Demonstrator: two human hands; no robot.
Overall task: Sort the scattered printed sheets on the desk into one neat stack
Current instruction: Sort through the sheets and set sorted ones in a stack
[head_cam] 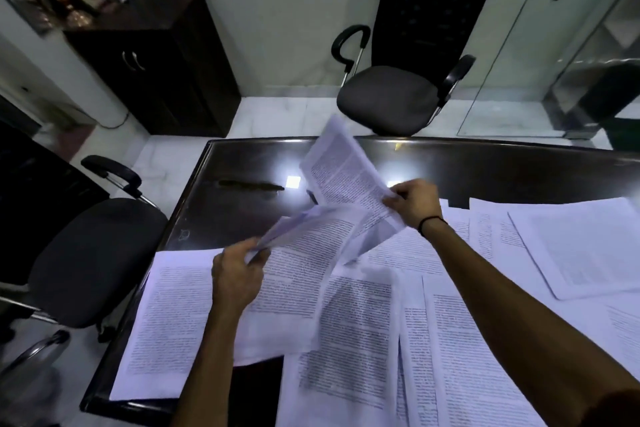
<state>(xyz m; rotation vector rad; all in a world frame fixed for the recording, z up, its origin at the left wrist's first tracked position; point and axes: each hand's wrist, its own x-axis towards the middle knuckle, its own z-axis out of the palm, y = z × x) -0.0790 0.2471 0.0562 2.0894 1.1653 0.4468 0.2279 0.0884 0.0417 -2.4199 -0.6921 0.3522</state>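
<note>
The left hand [239,274] is pinching a blurred, raised sheet [304,236] by its near corner, while the right hand [414,203] is gripping a tilted sheet [341,170] above the dark desk [242,163]; other printed sheets [450,340] are lying scattered, overlapping.

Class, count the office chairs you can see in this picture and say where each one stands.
2: one office chair beyond the desk's far edge, another at its left side. Others may be out of view.

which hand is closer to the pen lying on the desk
Left. The left hand grips a sheet's corner below and slightly right of the pen; the right hand, holding a raised sheet, is farther off to the pen's right.
</note>
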